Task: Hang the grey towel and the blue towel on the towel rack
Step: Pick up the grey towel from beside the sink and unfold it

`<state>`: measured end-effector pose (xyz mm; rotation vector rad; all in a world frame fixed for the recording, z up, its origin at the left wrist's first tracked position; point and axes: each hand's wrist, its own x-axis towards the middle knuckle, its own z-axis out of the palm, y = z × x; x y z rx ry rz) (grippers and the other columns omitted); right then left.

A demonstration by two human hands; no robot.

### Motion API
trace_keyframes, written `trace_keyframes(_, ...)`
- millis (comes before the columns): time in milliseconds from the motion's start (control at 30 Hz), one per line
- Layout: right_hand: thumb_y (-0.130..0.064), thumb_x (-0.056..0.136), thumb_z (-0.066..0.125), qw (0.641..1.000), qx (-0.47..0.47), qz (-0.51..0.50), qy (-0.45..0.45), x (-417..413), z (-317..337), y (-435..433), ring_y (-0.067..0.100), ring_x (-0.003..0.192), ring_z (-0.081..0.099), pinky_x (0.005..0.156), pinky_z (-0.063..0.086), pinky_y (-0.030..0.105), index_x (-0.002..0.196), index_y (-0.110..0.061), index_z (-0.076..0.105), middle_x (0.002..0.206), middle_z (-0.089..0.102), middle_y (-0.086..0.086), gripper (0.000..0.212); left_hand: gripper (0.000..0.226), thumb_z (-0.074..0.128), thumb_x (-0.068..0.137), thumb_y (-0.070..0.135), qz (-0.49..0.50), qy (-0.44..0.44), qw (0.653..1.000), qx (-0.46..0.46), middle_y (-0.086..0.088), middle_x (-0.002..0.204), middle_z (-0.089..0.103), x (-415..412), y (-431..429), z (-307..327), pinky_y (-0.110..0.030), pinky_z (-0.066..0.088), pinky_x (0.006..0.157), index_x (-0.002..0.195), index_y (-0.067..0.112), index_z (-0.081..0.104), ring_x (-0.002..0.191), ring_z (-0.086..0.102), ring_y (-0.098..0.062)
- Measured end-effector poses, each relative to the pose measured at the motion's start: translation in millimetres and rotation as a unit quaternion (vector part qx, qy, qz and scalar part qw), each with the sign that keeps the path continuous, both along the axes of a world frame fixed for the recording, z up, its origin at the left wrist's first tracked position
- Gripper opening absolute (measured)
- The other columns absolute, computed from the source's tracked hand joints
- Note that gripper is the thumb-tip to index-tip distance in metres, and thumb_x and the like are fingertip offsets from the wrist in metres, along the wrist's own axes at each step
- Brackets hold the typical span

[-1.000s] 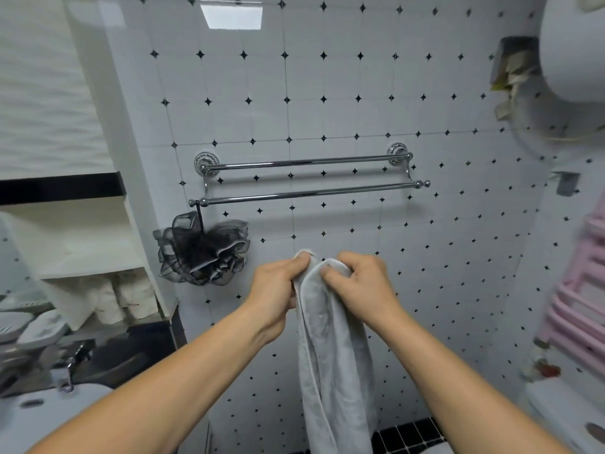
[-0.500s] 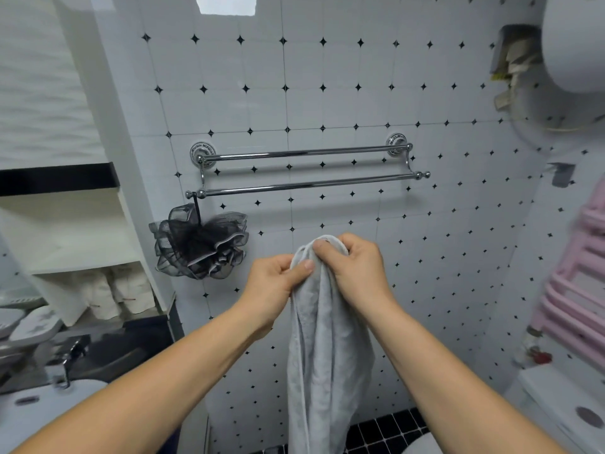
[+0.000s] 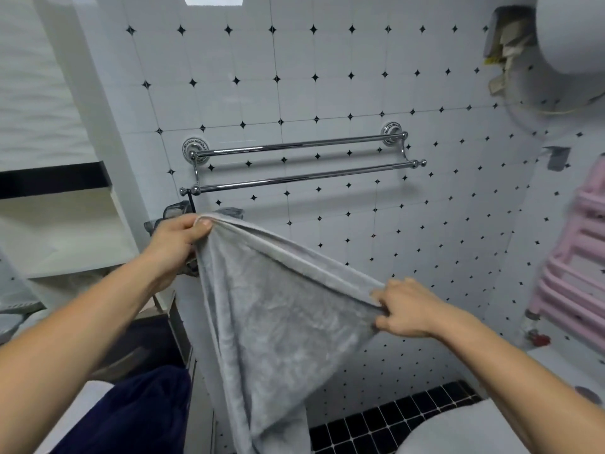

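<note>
The grey towel (image 3: pixel 278 316) hangs spread between both hands below the chrome double-bar towel rack (image 3: pixel 304 179) on the tiled wall. My left hand (image 3: pixel 178 244) pinches one top corner, just under the rack's left end. My right hand (image 3: pixel 407 308) grips the top edge lower and to the right, so the edge slopes down rightward. The towel's lower part dangles toward the floor. The dark blue towel (image 3: pixel 137 411) lies at the bottom left, under my left forearm.
A black mesh bath sponge (image 3: pixel 173 211) hangs from the rack's left end, mostly hidden behind my left hand. A pink radiator rack (image 3: pixel 576 257) stands at the right. A white water heater (image 3: pixel 569 31) is mounted top right. Shelves (image 3: pixel 62 231) sit at the left.
My hands, which held the bunched towel together, have drawn apart: the left up and left, the right down and right. The towel is now spread open. The blue towel has come into view.
</note>
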<state>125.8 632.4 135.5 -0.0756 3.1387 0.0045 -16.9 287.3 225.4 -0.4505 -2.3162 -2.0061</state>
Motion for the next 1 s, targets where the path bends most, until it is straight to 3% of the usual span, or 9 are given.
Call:
trace_keyframes(100,-0.031,0.086,0.055,0.993,-0.065,-0.056,0.085,-4.6,24.9,16.4,0.024,0.08,0.054,0.065,0.044,0.033,0.09,-0.032,0.046,0.078,0.053,-0.007,0.009,0.014,0.056,0.096,0.015,0.027,0.019,0.999,-0.025,0.016,0.047,0.06,-4.2,-10.8,-15.7,-0.009,0.037,0.038,0.093,0.009,0.068,0.04,0.05,0.003)
trace_keyframes(200,-0.027,0.081,0.072,0.965,-0.182,-0.122,0.141,-10.6,45.8,20.7,0.024,0.085,0.061,0.074,0.052,0.038,0.116,-0.032,0.049,0.09,0.067,-0.003,0.042,0.011,0.061,0.093,0.01,0.039,0.038,0.997,-0.05,0.003,0.071,0.069,-3.3,-15.1,-23.0,-0.022,0.048,0.057,0.098,0.008,0.071,0.066,0.057,-0.011)
trace_keyframes(300,-0.023,0.079,0.074,0.967,-0.125,-0.183,0.124,-18.7,57.5,16.4,0.027,0.089,0.061,0.075,0.051,0.033,0.106,-0.025,0.064,0.095,0.067,0.005,0.029,0.019,0.068,0.087,0.005,0.021,0.107,0.986,-0.13,-0.013,0.085,0.066,-1.8,-17.4,-21.2,-0.039,0.051,0.075,0.104,0.012,0.07,0.076,0.056,-0.021)
trace_keyframes(467,-0.029,0.078,0.074,0.97,-0.054,-0.19,0.14,-24.1,70.1,10.2,0.027,0.088,0.062,0.066,0.04,0.03,0.081,-0.024,0.059,0.09,0.069,0.003,0.017,0.035,0.065,0.088,0.011,-0.03,0.334,0.862,-0.381,-0.002,0.094,0.066,1.9,-21.8,-22.3,-0.031,0.042,0.072,0.121,0.017,0.054,0.083,0.061,-0.02)
trace_keyframes(567,-0.032,0.076,0.075,0.974,-0.083,-0.158,0.142,-20.2,71.6,7.9,0.027,0.084,0.059,0.066,0.038,0.033,0.084,-0.027,0.05,0.087,0.066,0.001,0.027,0.059,0.054,0.082,-0.006,-0.086,0.348,0.814,-0.456,0.002,0.112,0.06,3.1,-31.3,-26.9,-0.036,0.049,0.08,0.132,0.025,0.053,0.096,0.06,-0.019)
trace_keyframes(667,-0.041,0.079,0.07,0.996,0.023,-0.057,0.07,-14.1,68.3,12.2,0.02,0.091,0.054,0.072,0.034,0.031,0.09,-0.03,0.059,0.087,0.064,-0.004,0.019,0.061,0.052,0.077,-0.005,-0.072,0.362,0.748,-0.552,0.007,0.107,0.059,-2.1,-40.0,-31.3,-0.039,0.05,0.071,0.123,0.034,0.06,0.09,0.062,-0.022)
trace_keyframes(767,-0.042,0.08,0.071,1.0,0.027,0.008,-0.007,-5.6,65.1,14.3,0.002,0.083,0.044,0.067,0.023,0.018,0.101,-0.038,0.064,0.083,0.06,-0.011,0.022,0.033,0.06,0.085,0.001,-0.076,0.309,0.82,-0.476,0.004,0.095,0.069,-5.0,-42.8,-36.6,-0.037,0.054,0.069,0.099,0.029,0.07,0.082,0.069,-0.022)
trace_keyframes(867,-0.043,0.073,0.078,0.996,-0.022,0.002,-0.086,-1.1,59.4,16.7,0.001,0.077,0.051,0.063,0.031,0.019,0.121,-0.05,0.052,0.081,0.059,-0.015,0.055,0.031,0.061,0.088,0.002,-0.04,0.172,0.931,-0.32,-0.002,0.074,0.065,-5.1,-40.7,-38.9,-0.028,0.047,0.04,0.082,0.031,0.052,0.042,0.06,-0.02)
trace_keyframes(1000,-0.04,0.062,0.084,0.98,-0.028,-0.07,-0.187,-1.4,43.2,18.3,0.015,0.091,0.062,0.076,0.049,0.034,0.12,-0.048,0.054,0.104,0.066,-0.013,0.066,0.04,0.057,0.088,-0.01,-0.064,0.101,0.973,-0.195,-0.007,0.046,0.052,-2.1,-28.3,-35.9,-0.026,0.04,0.043,0.065,0.022,0.048,0.04,0.051,-0.025)
